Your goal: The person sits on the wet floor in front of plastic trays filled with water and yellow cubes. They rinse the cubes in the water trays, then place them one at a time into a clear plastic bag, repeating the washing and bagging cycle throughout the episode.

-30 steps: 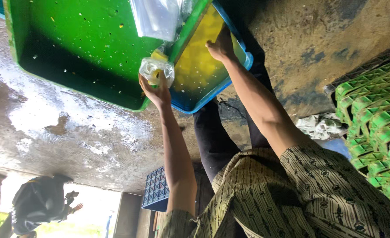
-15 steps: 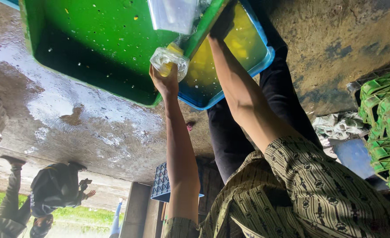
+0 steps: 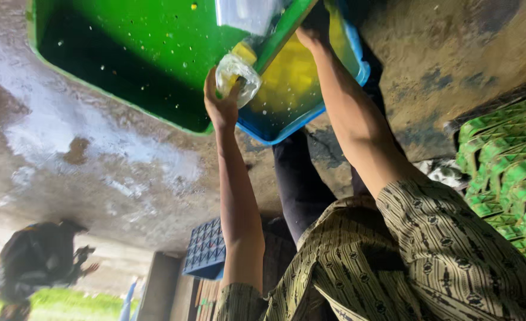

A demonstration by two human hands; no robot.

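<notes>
Two tubs: the green tub (image 3: 126,59) biggest, the blue tub (image 3: 340,77) touching its right wall. Rinsing, I'd judge. One clear plastic bag (image 3: 238,76) at that wall, left hand (image 3: 220,106) clamped on it. Right hand (image 3: 311,37) in the blue tub, grip unclear. Next calls for a steady lift.

One head-worn camera looks along both outstretched arms, close in, at the green tub (image 3: 126,53) and blue tub (image 3: 310,107) on the wet concrete floor (image 3: 96,160); the picture appears upside down.

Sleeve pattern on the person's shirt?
Olive-tan sleeve with a fine dark geometric print in rows; clearest in the head view, lower right.
</notes>
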